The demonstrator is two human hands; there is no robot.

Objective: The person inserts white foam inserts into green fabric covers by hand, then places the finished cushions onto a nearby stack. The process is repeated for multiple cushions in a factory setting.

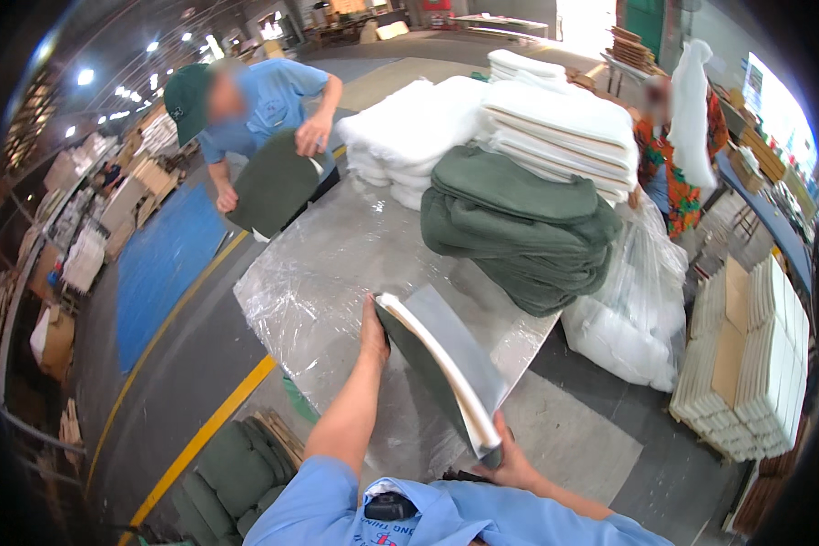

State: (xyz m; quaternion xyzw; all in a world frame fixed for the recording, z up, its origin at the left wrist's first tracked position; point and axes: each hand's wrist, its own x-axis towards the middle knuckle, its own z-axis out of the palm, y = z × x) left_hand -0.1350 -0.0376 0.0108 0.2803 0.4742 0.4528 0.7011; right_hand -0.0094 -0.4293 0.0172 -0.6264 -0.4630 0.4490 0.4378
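Between both my hands is a dark green seat cushion point(419, 357), tilted on edge over the table, its open side showing white foam point(441, 366) and a grey sheet point(460, 332). At its far left end my left hand point(374, 329) is closed round the edge. Down at the near right end my right hand point(510, 458) grips the other edge, its fingers partly hidden. Beyond the cushion lies a pile of dark green fabric covers point(519, 227). Stacked foam pads point(560, 127) and fluffy white wadding point(409, 123) stand behind that pile.
The table point(305, 282) wears clear plastic film. Across it, a co-worker point(264, 100) holds another green cushion point(279, 187). A second person point(669, 136) stands at the right with white wadding. A plastic bag point(642, 300), stacked white panels point(746, 364) and finished-looking green cushions point(232, 478) surround the table.
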